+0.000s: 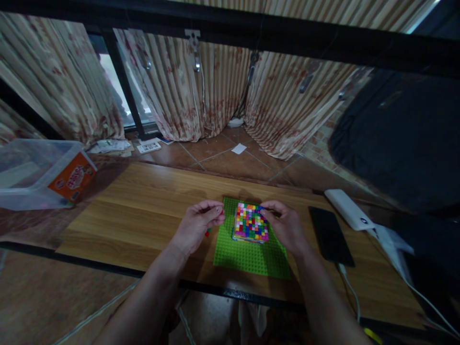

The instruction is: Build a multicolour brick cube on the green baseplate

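Observation:
A square block of many-coloured building bricks (250, 223) stands on a green baseplate (233, 261), toward its far side. My right hand (285, 226) is at the block's far right corner, thumb and forefinger pinched on what looks like a small dark blue building brick there. Left of the block, my left hand (201, 224) hovers near the baseplate's left edge. Its thumb and fingertips are pressed together, and anything between them is too small to make out. A few loose bricks (208, 232), red and green, lie on the table just beside that hand, partly hidden by it.
The wooden table (143, 206) ends in a dark front edge. At the right lie a black phone (330, 235) with a cable and a white power bank (348, 210). A clear plastic box (39, 167) with an orange label stands at the far left. Curtains (179, 86) hang beyond.

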Demonstrator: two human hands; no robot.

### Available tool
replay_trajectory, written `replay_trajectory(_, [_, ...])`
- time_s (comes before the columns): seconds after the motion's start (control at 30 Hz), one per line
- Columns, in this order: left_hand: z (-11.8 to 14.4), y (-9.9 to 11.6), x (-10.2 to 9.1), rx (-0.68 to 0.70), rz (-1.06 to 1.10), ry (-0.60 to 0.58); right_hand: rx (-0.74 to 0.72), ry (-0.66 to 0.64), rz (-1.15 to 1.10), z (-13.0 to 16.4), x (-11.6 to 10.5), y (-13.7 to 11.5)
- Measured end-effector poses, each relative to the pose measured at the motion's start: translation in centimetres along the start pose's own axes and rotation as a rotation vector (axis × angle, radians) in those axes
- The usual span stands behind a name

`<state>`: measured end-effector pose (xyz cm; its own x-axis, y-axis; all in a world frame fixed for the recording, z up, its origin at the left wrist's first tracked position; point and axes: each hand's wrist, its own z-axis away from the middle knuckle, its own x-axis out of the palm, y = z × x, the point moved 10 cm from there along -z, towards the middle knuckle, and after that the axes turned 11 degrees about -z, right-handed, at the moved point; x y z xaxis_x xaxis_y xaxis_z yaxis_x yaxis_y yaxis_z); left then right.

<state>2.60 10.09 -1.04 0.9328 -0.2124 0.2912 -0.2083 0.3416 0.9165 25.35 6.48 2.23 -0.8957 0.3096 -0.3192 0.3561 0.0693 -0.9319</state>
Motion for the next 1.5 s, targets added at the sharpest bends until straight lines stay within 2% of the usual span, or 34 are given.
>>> replay_trajectory(0.37, [0.0,-0.1,0.0,-0.006,-0.004,0.006,0.100,0.024,-0.172,-0.4,0.0,1.9])
replay_trajectory(0.67, [0.1,-0.1,-0.1,-0.003,0.000,0.006,0.100,0.014,-0.183,-0.6,-0.1,1.4])
replay_trajectory(0.93, [0.0,-0.1,-0.1,-0.007,0.002,0.006,0.232,0.042,-0.345,-0.5,0.2,2.7])
replay_trajectory(1.23, [0.0,-0.3,-0.1,-0.003,0.004,0.003,0.281,0.044,-0.306,-0.3,0.3,2.7])
replay_trajectory(1.5, [0.0,-0.5,0.3,-0.010,0.009,-0.005,0.220,0.060,-0.273,-0.4,0.2,2.8])
